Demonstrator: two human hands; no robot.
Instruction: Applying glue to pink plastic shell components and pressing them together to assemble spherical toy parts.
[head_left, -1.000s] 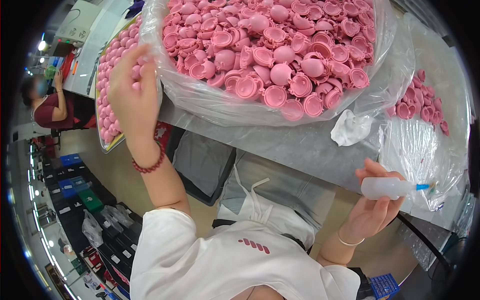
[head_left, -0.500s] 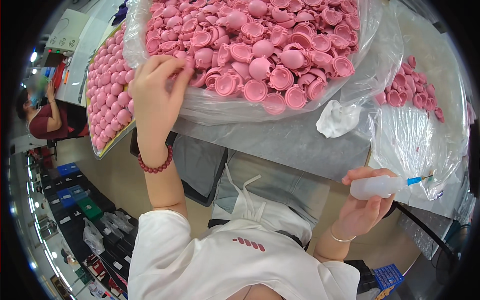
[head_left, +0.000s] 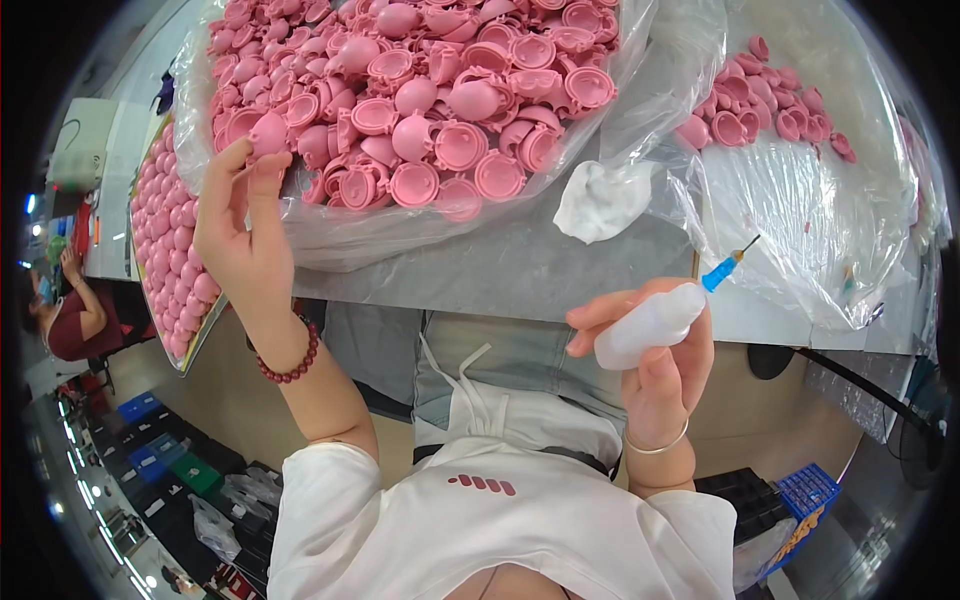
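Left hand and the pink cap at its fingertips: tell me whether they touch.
Touching. The head view shows the left hand pinching a pink cap between raised fingertips at the bag's edge.

Both arms up, one hand high, one hand closed.

The left hand (head_left: pixel 245 225) is lifted with its palm turned toward the person's face, fingers (head_left: pixel 268 165) straight and close together, thumb set apart at the side; the forearm rises bare from a white sleeve, bent at the elbow, with a dark red bead bracelet on the wrist. The right hand (head_left: pixel 655 350) sits lower and nearer the chest, fingers curled into a grip, forefinger stretched out to the left, thumb folded in front. Its wrist carries a thin bangle and the forearm stands almost upright.
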